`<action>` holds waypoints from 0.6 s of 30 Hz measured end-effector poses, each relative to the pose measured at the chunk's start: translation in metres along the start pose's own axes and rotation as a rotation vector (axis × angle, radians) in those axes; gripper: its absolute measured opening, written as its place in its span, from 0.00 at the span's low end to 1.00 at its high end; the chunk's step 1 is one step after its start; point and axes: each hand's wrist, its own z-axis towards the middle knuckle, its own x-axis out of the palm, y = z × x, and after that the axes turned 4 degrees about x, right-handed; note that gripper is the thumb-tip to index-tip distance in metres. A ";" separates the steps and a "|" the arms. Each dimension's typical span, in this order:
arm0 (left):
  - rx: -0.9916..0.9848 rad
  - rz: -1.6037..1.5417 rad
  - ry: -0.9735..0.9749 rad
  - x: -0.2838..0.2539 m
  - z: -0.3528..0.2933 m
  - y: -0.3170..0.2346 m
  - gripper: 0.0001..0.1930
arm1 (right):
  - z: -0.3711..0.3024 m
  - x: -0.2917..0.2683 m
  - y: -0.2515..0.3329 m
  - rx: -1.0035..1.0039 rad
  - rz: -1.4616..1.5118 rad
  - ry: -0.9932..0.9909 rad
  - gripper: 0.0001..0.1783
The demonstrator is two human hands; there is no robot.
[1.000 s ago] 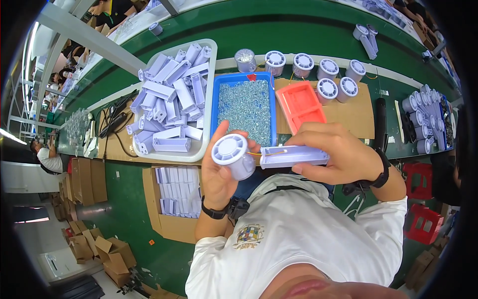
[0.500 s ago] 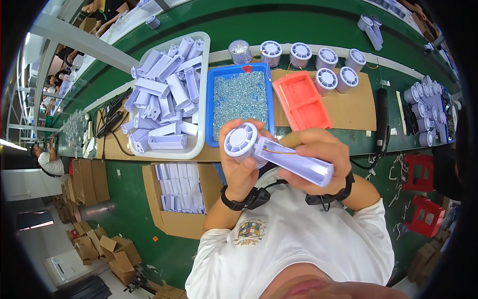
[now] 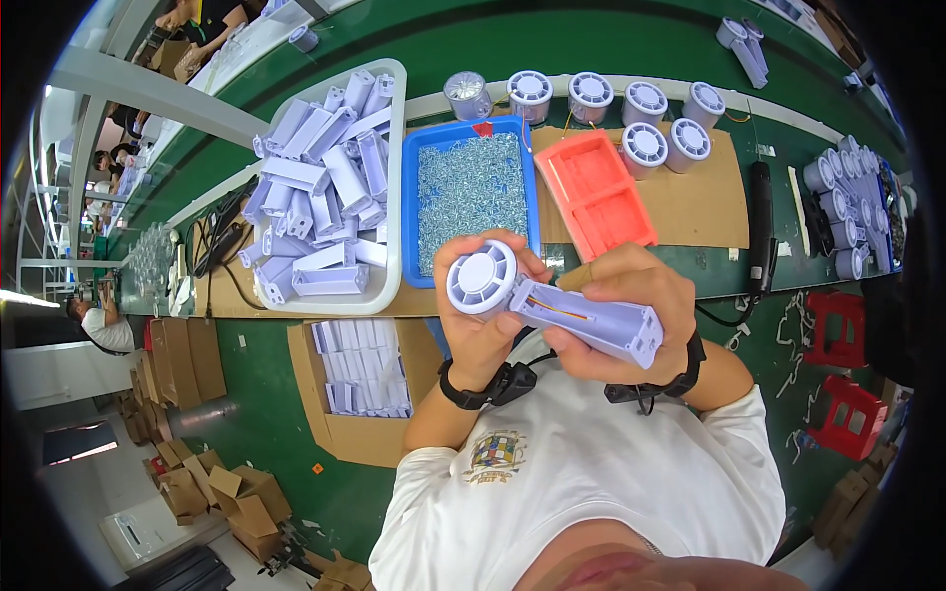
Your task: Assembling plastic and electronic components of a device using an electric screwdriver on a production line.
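My left hand (image 3: 475,345) grips a round lilac fan head (image 3: 482,279), its slotted vent face turned up, the thumb at its lower edge. My right hand (image 3: 650,286) is closed around a long, open-sided lilac handle housing (image 3: 601,323). The housing meets the fan head at its left end; whether the two are locked together cannot be made out. Inside the trough runs a thin yellow-orange wire (image 3: 557,307). Fingers hide part of the housing's far wall. Both hands are above the bench's near edge.
Beyond my hands are a blue tray of small screws (image 3: 408,197), a red two-compartment tray (image 3: 598,200) and several fan heads (image 3: 644,146). A white tub of housings (image 3: 396,197) stands left, above a carton (image 3: 370,433). A black power screwdriver (image 3: 761,227) lies right.
The handle housing has rolled in my right hand, so its end face with holes now shows. My right fingers have shifted along it. The left hand keeps its hold on the fan head.
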 end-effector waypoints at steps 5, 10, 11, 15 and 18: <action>0.006 -0.026 -0.013 0.003 0.000 0.001 0.41 | -0.003 0.001 -0.001 -0.059 -0.012 -0.013 0.31; -0.019 0.027 0.022 -0.002 0.002 0.003 0.43 | -0.001 -0.003 0.002 -0.054 -0.035 0.029 0.31; -0.026 0.046 0.031 -0.003 0.003 0.004 0.44 | -0.001 -0.002 0.001 -0.060 -0.031 0.028 0.31; 0.240 0.088 -0.066 0.004 -0.001 0.016 0.46 | -0.004 0.001 0.002 -0.059 -0.035 0.007 0.30; 0.400 0.488 0.159 -0.027 0.011 0.012 0.47 | -0.008 0.002 -0.001 -0.057 -0.036 -0.006 0.30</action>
